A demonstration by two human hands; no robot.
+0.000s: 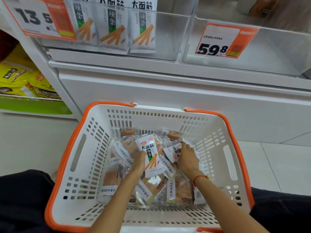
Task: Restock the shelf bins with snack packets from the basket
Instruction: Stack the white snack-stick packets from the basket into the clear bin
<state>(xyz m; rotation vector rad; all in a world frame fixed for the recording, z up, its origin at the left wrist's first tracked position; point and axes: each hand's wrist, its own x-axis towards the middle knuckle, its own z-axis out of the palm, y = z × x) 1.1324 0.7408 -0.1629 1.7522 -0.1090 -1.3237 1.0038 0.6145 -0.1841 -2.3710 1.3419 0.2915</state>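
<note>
A white basket with an orange rim (79,148) sits on the floor in front of me, holding several snack packets. My left hand (139,161) grips a white packet printed with orange sticks (150,155), held upright above the pile. To its right, my right hand (187,157) reaches into the pile and pinches another white packet (172,153). Clear packets of brown snacks (151,189) lie underneath. Above, a clear shelf bin (170,37) holds three matching white packets (112,27).
A second clear bin (269,52) with a 59.8 price tag (223,42) stands at the upper right. A 13.5 tag (38,19) hangs at the upper left. Yellow bags (21,81) fill a lower shelf on the left. My dark-clothed knees flank the basket.
</note>
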